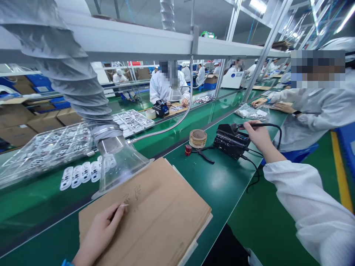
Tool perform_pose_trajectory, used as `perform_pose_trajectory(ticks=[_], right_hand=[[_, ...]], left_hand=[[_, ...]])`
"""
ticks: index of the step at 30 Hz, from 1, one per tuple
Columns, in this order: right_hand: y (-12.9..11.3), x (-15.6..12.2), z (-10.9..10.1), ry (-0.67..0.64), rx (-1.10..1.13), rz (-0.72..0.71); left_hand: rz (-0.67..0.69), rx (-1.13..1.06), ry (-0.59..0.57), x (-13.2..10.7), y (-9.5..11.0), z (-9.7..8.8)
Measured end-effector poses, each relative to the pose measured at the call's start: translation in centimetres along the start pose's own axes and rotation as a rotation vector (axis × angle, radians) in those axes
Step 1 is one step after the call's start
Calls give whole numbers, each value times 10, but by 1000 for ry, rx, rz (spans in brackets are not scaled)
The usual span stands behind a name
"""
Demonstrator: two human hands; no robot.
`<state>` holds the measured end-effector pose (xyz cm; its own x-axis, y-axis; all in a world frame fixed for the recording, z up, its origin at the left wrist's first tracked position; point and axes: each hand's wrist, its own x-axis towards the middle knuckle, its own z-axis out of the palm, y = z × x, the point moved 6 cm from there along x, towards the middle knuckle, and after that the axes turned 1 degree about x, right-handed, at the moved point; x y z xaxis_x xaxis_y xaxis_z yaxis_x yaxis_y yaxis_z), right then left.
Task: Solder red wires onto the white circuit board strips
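My left hand (104, 227) rests on a brown cardboard sheet (163, 207), its thumb and finger pinching a short, thin, pale strand that looks like solder wire (125, 205). At the right, my right hand (258, 135) is closed around the handle of a soldering iron (240, 126). The iron's front end is at the top of a black soldering station (230, 142), and its tip is hidden there. A black cable loops from the handle down past my forearm. Handwritten marks show on the cardboard near my left fingers.
A clear fume hood (122, 166) hangs over the cardboard's far edge. Beyond it lie several small white boards (80, 174) and a large tray (47, 151) of parts. A tape roll (198, 139) and pliers (205, 153) sit by the station. Co-workers sit opposite and at right.
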<state>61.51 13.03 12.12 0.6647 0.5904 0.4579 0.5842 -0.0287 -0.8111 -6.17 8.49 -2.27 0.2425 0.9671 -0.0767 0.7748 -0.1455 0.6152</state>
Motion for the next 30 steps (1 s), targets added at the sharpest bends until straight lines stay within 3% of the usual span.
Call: perform_pose_trajectory(ticks=[4, 8, 10, 12, 14, 17, 20, 24, 27, 30], right_hand=[[7, -11, 2, -2, -136, -47], [-2, -56, 5, 86, -239, -230], [-17, -86, 33, -35, -256, -381], [-36, -113, 78, -266, -271, -533], [-53, -126, 121, -406, -311, -619], [-66, -118, 171, -503, -422, -627], [-68, -100, 197, -578, -522, -594], [-78, -86, 189, -573, -571, -594], [-97, -91, 160, -493, -554, -627], [-125, -122, 123, -449, -415, -731]], left_hand=[[10, -6, 6, 1, 8, 0], [21, -19, 18, 1, 12, 2], [27, -18, 15, 1, 13, 3], [29, -15, 15, 2, 14, 2], [35, -14, 19, 2, 15, 1], [54, -11, 37, 2, 18, -1], [71, -23, 43, 2, 21, -2], [70, -46, 37, 3, 22, -2], [94, -52, 45, 4, 25, -2], [125, -37, 55, 4, 31, -4]])
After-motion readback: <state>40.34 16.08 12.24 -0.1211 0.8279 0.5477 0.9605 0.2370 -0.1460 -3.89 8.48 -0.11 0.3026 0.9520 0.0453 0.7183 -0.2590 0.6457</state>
